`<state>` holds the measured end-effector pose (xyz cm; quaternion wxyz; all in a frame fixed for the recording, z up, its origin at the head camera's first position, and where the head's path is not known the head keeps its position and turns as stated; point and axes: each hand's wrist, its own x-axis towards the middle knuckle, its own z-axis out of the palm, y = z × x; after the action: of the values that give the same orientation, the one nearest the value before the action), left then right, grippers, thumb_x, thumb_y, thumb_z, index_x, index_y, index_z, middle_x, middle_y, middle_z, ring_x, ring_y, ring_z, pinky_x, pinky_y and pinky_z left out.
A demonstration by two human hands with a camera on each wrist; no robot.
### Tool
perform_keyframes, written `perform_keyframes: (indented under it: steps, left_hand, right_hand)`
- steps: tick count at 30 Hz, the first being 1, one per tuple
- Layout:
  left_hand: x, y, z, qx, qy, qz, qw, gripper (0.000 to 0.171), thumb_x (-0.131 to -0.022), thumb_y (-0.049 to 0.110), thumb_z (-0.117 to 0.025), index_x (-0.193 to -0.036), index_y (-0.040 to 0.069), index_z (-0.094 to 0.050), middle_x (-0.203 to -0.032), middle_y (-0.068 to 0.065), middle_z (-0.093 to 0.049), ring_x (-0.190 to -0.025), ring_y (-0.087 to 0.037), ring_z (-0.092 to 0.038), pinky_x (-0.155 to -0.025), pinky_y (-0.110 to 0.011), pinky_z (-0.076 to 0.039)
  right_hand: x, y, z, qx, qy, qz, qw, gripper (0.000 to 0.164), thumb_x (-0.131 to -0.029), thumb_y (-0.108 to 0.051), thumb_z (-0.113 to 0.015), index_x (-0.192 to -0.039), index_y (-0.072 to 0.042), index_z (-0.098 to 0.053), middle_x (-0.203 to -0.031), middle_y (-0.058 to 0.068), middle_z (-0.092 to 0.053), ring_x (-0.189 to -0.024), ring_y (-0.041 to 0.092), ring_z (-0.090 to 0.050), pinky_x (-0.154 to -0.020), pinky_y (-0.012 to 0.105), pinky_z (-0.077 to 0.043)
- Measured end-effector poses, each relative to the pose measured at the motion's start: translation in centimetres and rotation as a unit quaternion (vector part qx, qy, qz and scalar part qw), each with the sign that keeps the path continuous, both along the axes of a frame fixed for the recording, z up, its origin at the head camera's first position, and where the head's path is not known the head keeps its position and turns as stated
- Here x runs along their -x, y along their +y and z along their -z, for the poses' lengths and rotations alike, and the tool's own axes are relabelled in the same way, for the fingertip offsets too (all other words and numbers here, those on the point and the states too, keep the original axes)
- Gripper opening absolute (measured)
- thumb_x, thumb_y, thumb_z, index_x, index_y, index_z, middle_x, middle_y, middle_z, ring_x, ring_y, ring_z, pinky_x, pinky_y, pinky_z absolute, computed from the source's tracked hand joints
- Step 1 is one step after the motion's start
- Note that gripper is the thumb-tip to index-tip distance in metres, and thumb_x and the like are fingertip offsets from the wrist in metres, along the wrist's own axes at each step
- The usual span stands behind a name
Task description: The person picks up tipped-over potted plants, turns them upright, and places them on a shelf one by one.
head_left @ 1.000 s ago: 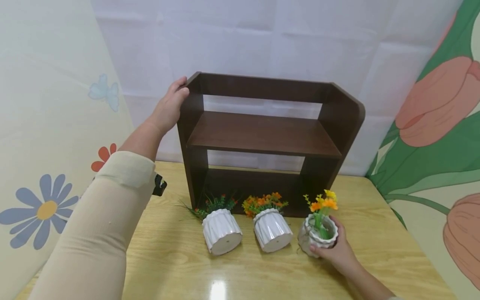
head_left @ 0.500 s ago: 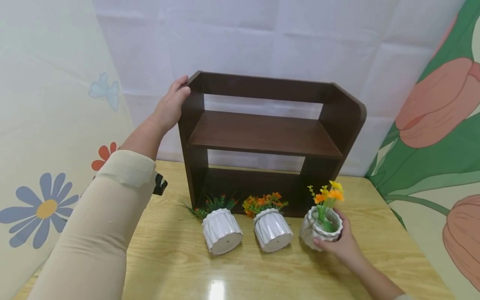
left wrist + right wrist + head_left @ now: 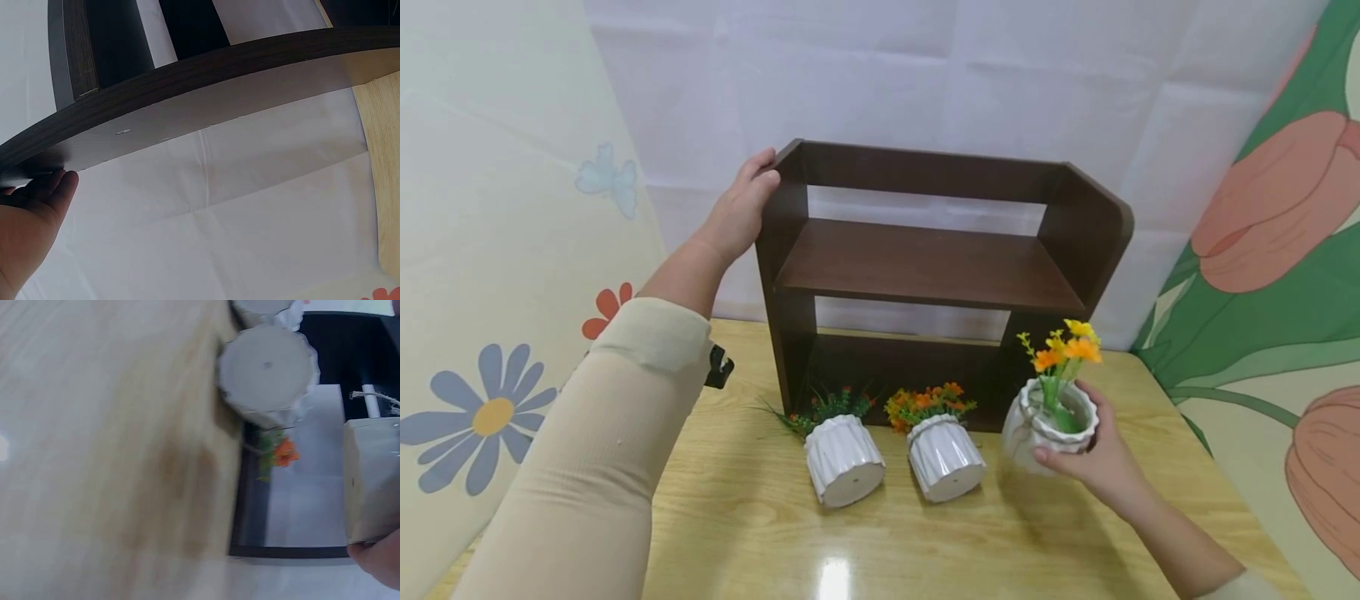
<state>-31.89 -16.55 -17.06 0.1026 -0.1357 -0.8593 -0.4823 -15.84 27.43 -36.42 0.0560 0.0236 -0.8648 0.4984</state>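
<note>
My right hand (image 3: 1108,462) grips a white ruffled flower pot (image 3: 1022,429) with yellow and orange artificial flowers (image 3: 1067,348) standing up from it. The pot is raised off the table, in front of the shelf's right end; in the right wrist view its base and side (image 3: 375,481) show above a fingertip. My left hand (image 3: 737,212) holds the upper left side panel of a dark brown two-tier shelf (image 3: 925,262). In the left wrist view, fingers (image 3: 62,187) touch that panel's outer face, and the rest of their hold is partly hidden.
Two more white pots lie tipped over before the shelf, bases toward me: one with red-dotted greenery (image 3: 845,462), one with orange flowers (image 3: 945,458). The wooden table (image 3: 760,533) extends in front. A white cloth (image 3: 880,75) hangs behind.
My right hand has lifted the flower pot off the table, moving it up and slightly to the right. The left hand and the tipped pots stay put.
</note>
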Motion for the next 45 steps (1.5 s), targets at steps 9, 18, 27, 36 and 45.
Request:
perform_keyframes:
  steps: [9, 18, 27, 36, 45]
  left_hand:
    - [0.1, 0.0, 0.0, 0.000, 0.000, -0.001, 1.0000, 0.062, -0.101, 0.045, -0.020, -0.159, 0.026, -0.008, -0.166, -0.004, -0.009, -0.149, -0.028, -0.015, -0.120, -0.052, -0.013]
    - [-0.1, 0.0, 0.1, -0.008, -0.002, 0.002, 1.0000, 0.062, -0.101, 0.045, -0.021, -0.159, 0.026, -0.008, -0.166, -0.005, -0.011, -0.148, -0.030, -0.017, -0.119, -0.052, -0.014]
    - [-0.1, 0.2, 0.1, -0.007, -0.005, 0.003, 1.0000, 0.062, -0.102, 0.046, -0.020, -0.159, 0.027, -0.006, -0.165, -0.006, -0.011, -0.148, -0.031, -0.016, -0.119, -0.054, -0.013]
    - [-0.2, 0.0, 0.1, -0.008, -0.003, 0.001, 1.0000, 0.062, -0.102, 0.045, -0.020, -0.159, 0.026, -0.007, -0.165, -0.007, -0.012, -0.147, -0.031, -0.018, -0.119, -0.052, -0.014]
    - [-0.3, -0.2, 0.1, -0.010, 0.001, 0.000, 0.9999, 0.061, -0.102, 0.045, -0.020, -0.159, 0.026, -0.008, -0.164, -0.009, -0.015, -0.146, -0.032, -0.020, -0.119, -0.052, -0.015]
  right_hand:
    - [-0.1, -0.7, -3.6, 0.011, 0.008, -0.017, 1.000, 0.108, -0.079, -0.010, -0.080, -0.154, -0.009, -0.003, -0.150, 0.025, -0.025, -0.132, 0.037, -0.034, -0.082, 0.010, -0.043]
    - [0.1, -1.7, -6.4, 0.015, 0.010, -0.013, 1.000, 0.110, -0.079, -0.012, -0.081, -0.155, -0.013, -0.002, -0.150, 0.024, -0.026, -0.130, 0.037, -0.037, -0.081, 0.013, -0.047]
    - [1.2, -2.7, -9.2, 0.004, 0.023, 0.013, 1.000, 0.112, -0.080, -0.018, -0.081, -0.156, -0.016, 0.002, -0.154, 0.022, -0.024, -0.134, 0.036, -0.035, -0.088, 0.012, -0.044]
    - [2.0, -4.2, -12.5, 0.000, 0.034, 0.045, 0.998, 0.116, -0.079, -0.029, -0.082, -0.157, -0.016, 0.003, -0.157, 0.017, -0.024, -0.138, 0.034, -0.034, -0.110, 0.052, -0.036]
    - [3.2, -5.5, -14.9, 0.022, 0.037, 0.057, 0.997, 0.115, -0.079, -0.031, -0.082, -0.155, -0.020, 0.003, -0.157, 0.016, -0.023, -0.134, 0.030, -0.038, -0.108, 0.046, -0.041]
